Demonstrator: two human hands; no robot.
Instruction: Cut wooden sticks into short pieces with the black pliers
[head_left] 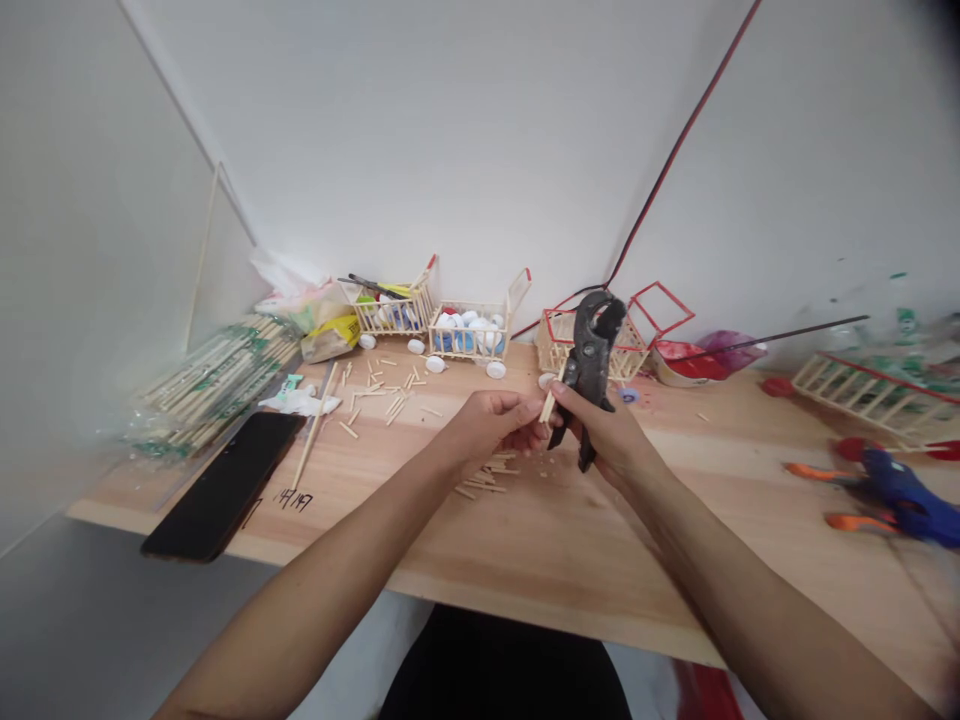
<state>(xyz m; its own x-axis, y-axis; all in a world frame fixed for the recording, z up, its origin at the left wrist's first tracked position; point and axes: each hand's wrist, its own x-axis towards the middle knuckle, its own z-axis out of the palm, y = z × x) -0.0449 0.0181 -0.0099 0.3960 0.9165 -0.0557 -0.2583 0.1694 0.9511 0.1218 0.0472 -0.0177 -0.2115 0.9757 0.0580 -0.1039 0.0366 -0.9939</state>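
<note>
My right hand (604,430) grips a black hand cutter (592,350), its jaws pointing up. A few short wooden sticks (553,398) are pinched by the thumb of that same hand, beside the cutter. My left hand (506,418) meets them from the left, thumb and fingers closed around their lower ends; its fingertips are partly hidden. Below both hands lies a loose pile of cut sticks (487,478) on the wooden table (525,560). Right behind the cutter stands a small stick-built cart (555,350) with red edging, partly covered by the tool.
Two more stick carts, one with coloured contents (386,312) and one holding white and blue caps (469,335), stand along the wall. To the left are bagged sticks (217,380) and a black phone (225,485). A blue-and-orange tool (907,495) lies right, near a stick frame (870,395).
</note>
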